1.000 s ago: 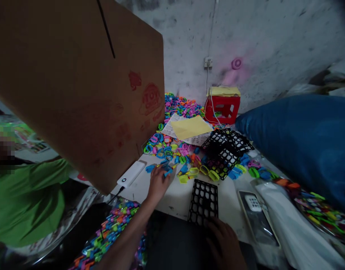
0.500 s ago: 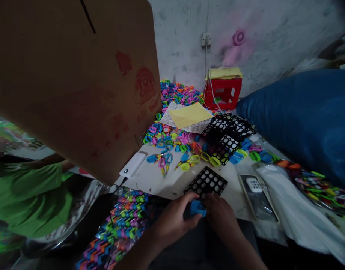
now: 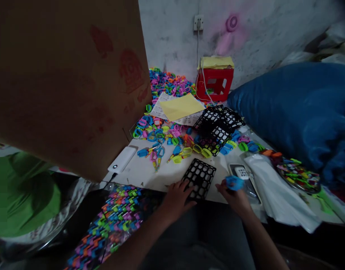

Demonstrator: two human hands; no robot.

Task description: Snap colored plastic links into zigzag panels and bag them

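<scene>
My left hand point(image 3: 176, 200) lies with fingers stretched over the near left edge of a black plastic grid point(image 3: 199, 176), at the table's front edge. The grid is flat and full of rounded openings. To its right, my right hand point(image 3: 236, 198) is raised, its fingers closed around a small blue plastic piece point(image 3: 234, 183). Motion blurs that piece, so its exact kind cannot be made out. Beyond the grid lie several coloured loop-handled pieces with yellow patterned ends, including a pink one point(image 3: 153, 156) and a yellow loop point(image 3: 186, 152).
A tall cardboard box point(image 3: 104, 93) stands at left beside a white power bank point(image 3: 124, 159). More black grids point(image 3: 217, 123) are stacked behind. At right are a phone point(image 3: 247, 180), white plastic bag point(image 3: 282, 195) and blue sack point(image 3: 296, 116). A person's green clothing point(image 3: 34, 195) shows at left.
My hands have moved apart. The blue piece has gone right with my right hand, while my left hand has come down onto the grid. The view has shifted slightly.
</scene>
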